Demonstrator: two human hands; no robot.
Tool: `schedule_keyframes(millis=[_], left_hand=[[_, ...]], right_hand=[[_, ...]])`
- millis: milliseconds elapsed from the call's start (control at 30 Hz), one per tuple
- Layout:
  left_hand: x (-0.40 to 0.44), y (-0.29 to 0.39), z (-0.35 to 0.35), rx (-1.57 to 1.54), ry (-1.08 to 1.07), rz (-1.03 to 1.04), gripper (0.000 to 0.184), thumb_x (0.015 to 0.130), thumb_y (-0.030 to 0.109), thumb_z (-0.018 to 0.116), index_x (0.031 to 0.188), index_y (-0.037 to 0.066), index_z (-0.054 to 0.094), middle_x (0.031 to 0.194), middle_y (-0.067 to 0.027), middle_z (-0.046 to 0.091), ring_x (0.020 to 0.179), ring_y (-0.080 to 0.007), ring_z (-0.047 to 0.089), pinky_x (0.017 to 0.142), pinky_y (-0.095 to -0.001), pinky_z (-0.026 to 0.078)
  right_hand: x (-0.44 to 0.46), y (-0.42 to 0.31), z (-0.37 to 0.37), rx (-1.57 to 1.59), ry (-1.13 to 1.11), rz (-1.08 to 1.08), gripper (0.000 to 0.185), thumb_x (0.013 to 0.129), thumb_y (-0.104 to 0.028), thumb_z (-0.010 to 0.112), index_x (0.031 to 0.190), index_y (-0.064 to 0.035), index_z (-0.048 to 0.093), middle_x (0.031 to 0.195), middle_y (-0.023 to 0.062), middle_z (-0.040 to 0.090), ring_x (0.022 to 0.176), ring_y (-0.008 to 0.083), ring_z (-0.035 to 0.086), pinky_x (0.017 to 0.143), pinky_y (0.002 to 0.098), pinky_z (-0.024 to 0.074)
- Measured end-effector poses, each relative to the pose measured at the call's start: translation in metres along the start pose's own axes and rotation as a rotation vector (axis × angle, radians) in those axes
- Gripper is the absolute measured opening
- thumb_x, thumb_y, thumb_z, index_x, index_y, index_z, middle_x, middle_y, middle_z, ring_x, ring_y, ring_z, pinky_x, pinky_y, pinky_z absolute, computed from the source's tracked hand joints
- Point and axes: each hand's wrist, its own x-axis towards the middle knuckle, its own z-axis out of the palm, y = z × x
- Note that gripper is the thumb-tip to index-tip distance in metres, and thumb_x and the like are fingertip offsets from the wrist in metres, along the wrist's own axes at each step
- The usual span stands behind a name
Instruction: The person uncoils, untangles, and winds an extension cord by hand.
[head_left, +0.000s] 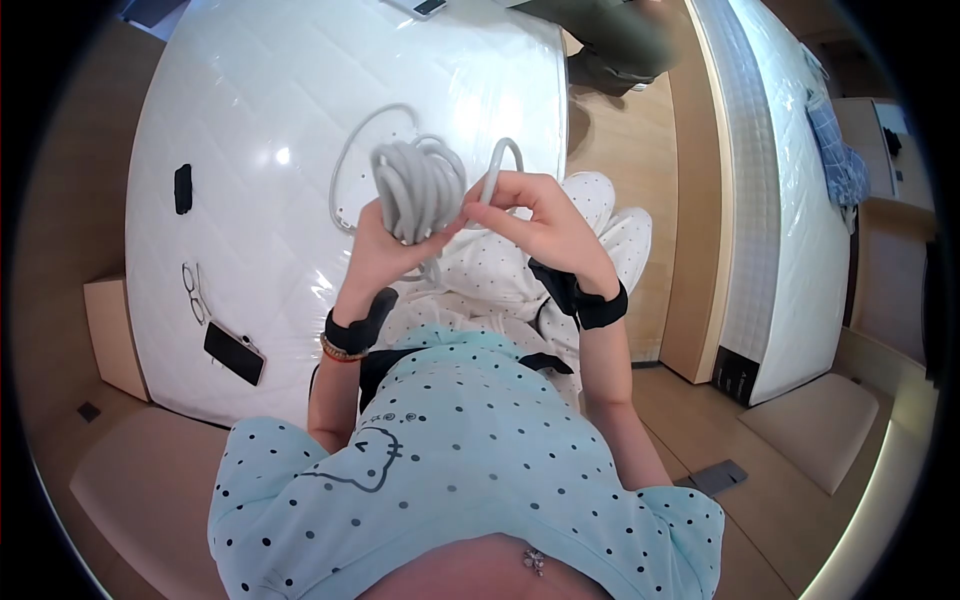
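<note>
A thick grey cable (420, 190) is wound into a bundle of several loops. My left hand (385, 250) is wrapped round the lower part of this bundle. To its right, my right hand (530, 220) is closed on a curved length of the same cable, its fingertips close to the coil and to my left fingers. A thinner-looking loop of cable (338, 165) lies behind the coil, over the plastic-covered mattress (250, 90). Both wrists wear black bands. The spotted trousers are below the hands.
On the mattress's left side are a small black object (183, 189), eyeglasses (194, 293) and a phone (235, 352). Another phone (430, 7) lies at the top. A person in dark clothing (610, 45) is at the top right, beside a second wrapped mattress (770, 200).
</note>
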Motion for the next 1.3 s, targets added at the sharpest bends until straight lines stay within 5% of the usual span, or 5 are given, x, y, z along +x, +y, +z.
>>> schedule_keyframes(millis=[300, 600, 700, 867, 1300], left_hand=[[0.006, -0.006, 0.014, -0.048, -0.38, 0.29, 0.091, 0.063, 0.016, 0.077, 0.139, 0.003, 0.029, 0.144, -0.0141, 0.032, 0.132, -0.0231, 0.028, 0.101, -0.0364, 0.034], [0.008, -0.021, 0.025, -0.055, -0.48, 0.302, 0.073, 0.063, 0.011, 0.076, 0.128, 0.002, 0.043, 0.134, -0.013, 0.043, 0.114, -0.0178, 0.05, 0.092, -0.0316, 0.042], [0.007, -0.018, 0.02, -0.177, -0.439, 0.226, 0.062, 0.068, 0.004, 0.073, 0.125, 0.002, 0.047, 0.12, -0.0091, 0.056, 0.108, -0.0173, 0.055, 0.089, -0.0301, 0.046], [0.013, -0.024, 0.023, -0.382, -0.354, 0.199, 0.06, 0.069, 0.009, 0.075, 0.122, 0.002, 0.05, 0.114, -0.0085, 0.059, 0.107, -0.0172, 0.055, 0.09, -0.0322, 0.047], [0.006, 0.0, 0.026, -0.277, -0.363, 0.068, 0.059, 0.069, 0.011, 0.075, 0.12, 0.002, 0.048, 0.102, -0.0076, 0.063, 0.093, -0.015, 0.06, 0.079, -0.0302, 0.05]], right_hand=[[-0.014, -0.011, -0.015, -0.216, -0.249, -0.08, 0.016, 0.08, -0.014, 0.061, 0.085, 0.0009, 0.063, 0.069, 0.0105, 0.064, 0.063, 0.0172, 0.06, 0.061, 0.0272, 0.0468], [-0.023, -0.018, -0.018, -0.332, -0.081, -0.364, 0.014, 0.074, -0.008, 0.069, 0.084, 0.0009, 0.066, 0.077, 0.0109, 0.065, 0.07, 0.0212, 0.061, 0.065, 0.0303, 0.0469], [-0.03, -0.035, -0.016, -0.561, 0.04, -0.025, 0.026, 0.067, -0.011, 0.076, 0.089, -0.0016, 0.066, 0.085, 0.0117, 0.065, 0.081, 0.0234, 0.061, 0.07, 0.0302, 0.0466], [-0.018, -0.018, -0.01, -0.444, 0.334, -0.443, 0.059, 0.064, -0.018, 0.08, 0.114, -0.0049, 0.053, 0.097, 0.006, 0.06, 0.075, 0.0153, 0.059, 0.069, 0.0291, 0.0473], [-0.005, -0.003, 0.004, 0.093, 0.11, -0.037, 0.072, 0.061, -0.012, 0.079, 0.126, -0.0011, 0.05, 0.116, 0.0069, 0.058, 0.099, 0.0153, 0.057, 0.088, 0.0289, 0.0434]])
